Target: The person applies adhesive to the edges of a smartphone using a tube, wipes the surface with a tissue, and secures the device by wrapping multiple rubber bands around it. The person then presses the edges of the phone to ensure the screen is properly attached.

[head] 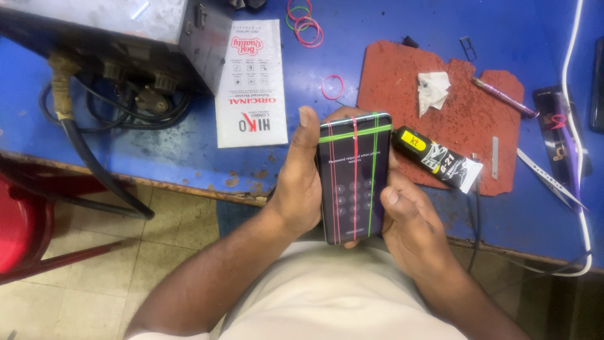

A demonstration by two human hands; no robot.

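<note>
Seen from the head camera, a person held a dark smartphone [354, 179] upright over the near edge of a blue table [189, 145], its lit screen showing a number keypad. Red and green rubber bands [353, 133] ran lengthwise and across the phone's face. The left hand [301, 182] was closed around the phone's left edge, thumb stretched up beside the top corner. The right hand [410, 217] cupped the phone's right edge and lower back, thumb resting on the screen's right margin. Just right of the phone, a black glue tube with a yellow label [434, 157] lay on a worn red mat [465, 113], along with a crumpled white tissue [433, 89] and a purple pen-like tool [503, 96]. Loose rubber bands [305, 25] lay near the table's far edge, another pink one [333, 87] beside the mat. A white printed packet [250, 82] lay to the left, next to a grey metal box [126, 31] with black cables [119, 113]. A white cable [582, 189] and tweezers [547, 179] lay at the right.
</note>
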